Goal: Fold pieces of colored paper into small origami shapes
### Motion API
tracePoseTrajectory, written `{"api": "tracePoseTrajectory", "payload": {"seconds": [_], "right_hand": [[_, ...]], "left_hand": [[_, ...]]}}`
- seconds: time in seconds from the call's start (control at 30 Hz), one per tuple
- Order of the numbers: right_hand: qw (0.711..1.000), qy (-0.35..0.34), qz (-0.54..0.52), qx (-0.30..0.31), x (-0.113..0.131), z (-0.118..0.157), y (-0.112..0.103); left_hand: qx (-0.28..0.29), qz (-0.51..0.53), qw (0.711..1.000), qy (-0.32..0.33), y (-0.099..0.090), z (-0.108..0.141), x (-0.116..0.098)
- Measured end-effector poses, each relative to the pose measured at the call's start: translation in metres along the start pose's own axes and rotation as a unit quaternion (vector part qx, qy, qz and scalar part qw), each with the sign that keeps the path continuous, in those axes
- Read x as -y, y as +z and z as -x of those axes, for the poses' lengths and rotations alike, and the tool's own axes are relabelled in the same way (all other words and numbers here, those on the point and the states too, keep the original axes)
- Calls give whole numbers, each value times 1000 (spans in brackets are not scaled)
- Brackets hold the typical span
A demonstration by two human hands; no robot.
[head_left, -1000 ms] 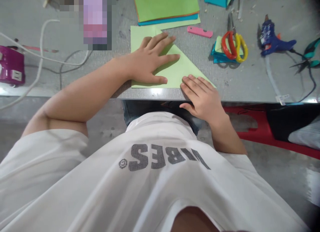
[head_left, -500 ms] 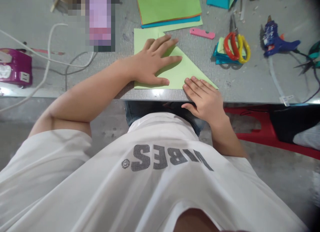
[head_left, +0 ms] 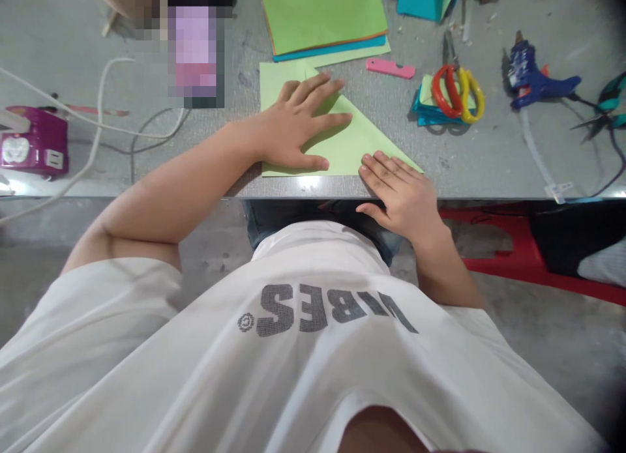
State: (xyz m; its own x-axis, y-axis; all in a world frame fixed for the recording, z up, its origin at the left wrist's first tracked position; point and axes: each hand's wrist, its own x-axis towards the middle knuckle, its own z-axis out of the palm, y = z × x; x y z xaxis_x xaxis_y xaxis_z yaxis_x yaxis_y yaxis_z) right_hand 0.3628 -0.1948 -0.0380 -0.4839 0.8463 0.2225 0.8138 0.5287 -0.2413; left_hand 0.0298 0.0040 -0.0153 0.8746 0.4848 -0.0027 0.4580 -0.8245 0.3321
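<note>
A light green sheet of paper (head_left: 359, 137) lies at the table's front edge, its right side folded over into a slanting edge. My left hand (head_left: 298, 124) rests flat on the paper with its fingers spread, covering part of it. Near the paper's right corner, my right hand (head_left: 398, 186) lies with its fingers stretched out on the lower edge and its thumb apart. Neither hand grips anything. Just beyond the sheet is a stack of coloured papers (head_left: 323, 16), green on top with orange and blue below.
A pink cutter (head_left: 390, 68) lies beyond the paper. To the right are scissors (head_left: 462, 94) on small folded papers, a blue glue gun (head_left: 535, 78) with its cord, and pliers (head_left: 609, 107). At left stand a purple box-like object (head_left: 34, 143) and white cable (head_left: 95, 137).
Both hands keep the same places on the paper. The view has tilted slightly, shifting the table items a little.
</note>
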Motion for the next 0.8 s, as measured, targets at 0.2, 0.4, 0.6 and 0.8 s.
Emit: {"api": "tracePoseTrajectory", "payload": {"seconds": [0.2, 0.4, 0.6, 0.8], "right_hand": [[999, 37, 27, -15, -11, 26, -10], [994, 81, 58, -40, -12, 49, -15], [983, 114, 78, -118, -12, 65, -24], [975, 129, 42, -174, -25, 75, -30]], "left_hand": [[-15, 35, 999, -7, -6, 0, -5], [-10, 45, 999, -1, -7, -1, -4], [-11, 27, 1000, 11, -3, -1, 0], [-20, 44, 999, 18, -1, -1, 1]]}}
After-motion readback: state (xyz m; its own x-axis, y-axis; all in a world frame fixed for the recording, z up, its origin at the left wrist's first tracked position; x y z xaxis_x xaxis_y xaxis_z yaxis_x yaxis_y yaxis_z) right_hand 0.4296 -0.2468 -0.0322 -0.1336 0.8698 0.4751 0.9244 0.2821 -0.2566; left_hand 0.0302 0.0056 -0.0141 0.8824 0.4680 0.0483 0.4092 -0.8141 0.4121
